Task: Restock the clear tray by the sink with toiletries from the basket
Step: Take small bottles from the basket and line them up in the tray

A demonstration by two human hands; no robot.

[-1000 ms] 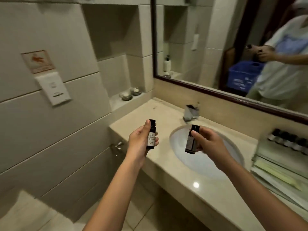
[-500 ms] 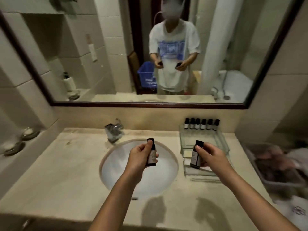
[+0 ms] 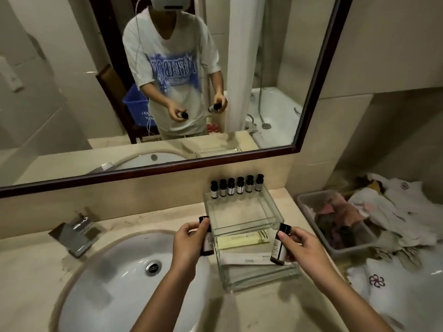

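Fingers [image 3: 191, 230] of left hand [image 3: 189, 245] clamped on dark bottle [image 3: 208, 246], right hand [image 3: 304, 248] pinching second bottle [image 3: 278, 248], both flanking clear tray [image 3: 242, 230]

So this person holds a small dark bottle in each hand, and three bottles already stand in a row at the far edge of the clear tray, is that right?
Not quite: the head view shows six bottles, not three, in the row at the far edge of the clear tray. The rest holds: the left hand grips one dark bottle, the right hand another dark bottle.
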